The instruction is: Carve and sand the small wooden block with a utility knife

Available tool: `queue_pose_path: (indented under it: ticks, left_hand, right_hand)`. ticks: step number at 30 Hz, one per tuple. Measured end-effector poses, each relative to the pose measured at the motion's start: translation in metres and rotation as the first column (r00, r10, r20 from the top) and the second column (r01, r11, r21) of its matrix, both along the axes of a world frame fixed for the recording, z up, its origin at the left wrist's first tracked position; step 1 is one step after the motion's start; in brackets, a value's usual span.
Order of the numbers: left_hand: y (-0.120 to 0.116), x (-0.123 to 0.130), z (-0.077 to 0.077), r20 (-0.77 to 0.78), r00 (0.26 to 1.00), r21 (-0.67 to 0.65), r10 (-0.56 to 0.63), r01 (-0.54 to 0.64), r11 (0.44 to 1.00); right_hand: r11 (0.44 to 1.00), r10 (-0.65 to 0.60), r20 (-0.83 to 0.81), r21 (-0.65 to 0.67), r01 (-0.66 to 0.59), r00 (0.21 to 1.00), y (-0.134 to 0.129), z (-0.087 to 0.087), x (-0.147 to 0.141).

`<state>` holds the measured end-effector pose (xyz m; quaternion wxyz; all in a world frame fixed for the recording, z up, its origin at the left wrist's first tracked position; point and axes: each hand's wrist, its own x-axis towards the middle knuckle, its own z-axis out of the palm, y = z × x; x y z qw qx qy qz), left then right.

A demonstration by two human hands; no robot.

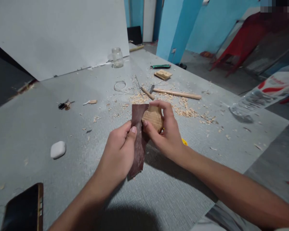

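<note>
My left hand (121,146) is closed on a strip of dark brown sandpaper (138,149), thumb on its face. The strip hangs upright, its torn lower end near the table. My right hand (168,134) grips a rounded piece of light wood (154,118) between thumb and fingers. The wood's left edge touches the sandpaper. Part of a yellow object (184,142) shows behind my right wrist; the rest is hidden.
A hammer (178,93), wood shavings (188,112), wire coil (119,85), carved block (163,74) and green-black tool (161,66) lie beyond my hands. A glass jar (117,57) stands behind. A bottle (262,91) is right; a white case (58,149) and phone (22,208) are left.
</note>
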<state>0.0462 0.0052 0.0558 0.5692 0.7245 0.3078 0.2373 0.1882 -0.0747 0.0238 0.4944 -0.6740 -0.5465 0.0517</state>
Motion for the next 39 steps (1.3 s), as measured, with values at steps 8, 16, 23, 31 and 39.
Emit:
queue_pose_path:
  ticks: [8,16,23,31,39]
  left_hand:
    - [0.000,0.002,-0.002,0.019,1.000,-0.042,0.012,-0.011,0.999]
    - [0.001,0.002,-0.004,0.017,1.000,-0.063,0.008,-0.007,0.998]
    - [0.022,0.003,-0.034,-0.075,0.992,-0.196,-0.102,0.085,0.977]
    - [0.023,-0.005,-0.047,-0.321,0.947,0.365,-0.023,0.146,0.919]
    - [0.029,-0.005,-0.052,-0.392,0.920,0.473,-0.025,0.225,0.852]
  right_hand:
    - [0.993,0.114,-0.034,-0.032,-0.115,0.993,0.000,-0.001,-0.004]
    - [0.995,0.079,0.001,-0.055,-0.079,0.997,0.001,-0.001,-0.001]
    - [0.903,0.244,0.165,-0.399,-0.162,0.956,0.006,-0.001,0.002]
    - [0.820,0.348,0.277,-0.553,-0.148,0.896,0.006,-0.005,0.006]
    - [0.812,0.285,0.278,-0.578,-0.077,0.918,0.008,-0.002,0.008]
